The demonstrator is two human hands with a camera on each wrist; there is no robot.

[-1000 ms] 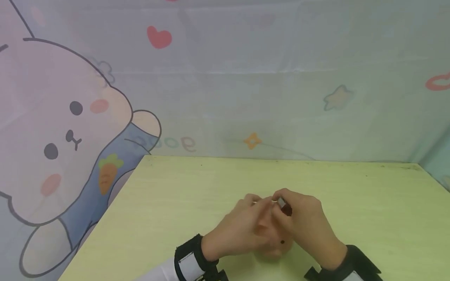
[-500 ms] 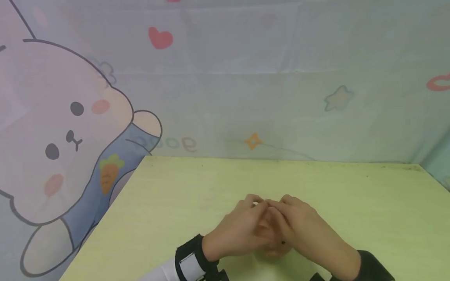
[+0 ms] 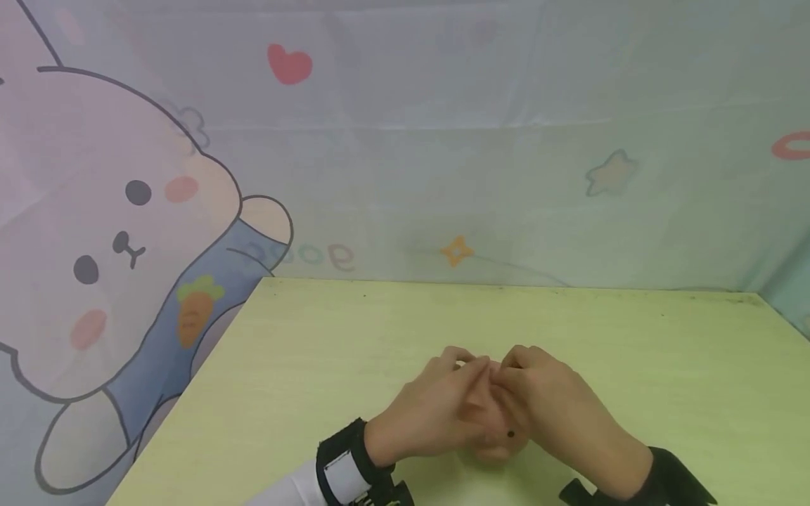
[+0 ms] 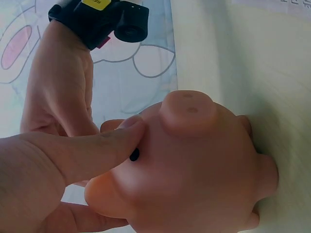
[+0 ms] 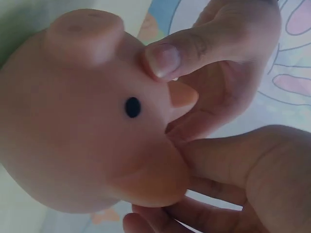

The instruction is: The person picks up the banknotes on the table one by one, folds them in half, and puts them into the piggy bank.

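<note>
Big cartoon-rabbit backdrop [image 3: 120, 232] fills the back wall, and there's faint mirrored lettering [image 3: 310, 256] by the rabbit's paw, reading something like "good" reversed, not clear enough to be sure. Below it, the pale green table [image 3: 633, 365]. Near its front edge both hands come together, fingers curled, over a pink toy pig [image 3: 496, 439], which sits on the table between them. The left hand [image 3: 430, 414] grips the pig, its thumb [image 4: 87, 150] pressed right beside a small black eye [image 4: 134, 155]. The right hand [image 3: 557, 407] holds the other side, fingers curled round the pig's back. Snout [image 4: 189, 109] with two nostrils points away from the tabletop. Black wrist straps on both arms; no writing legible there.
</note>
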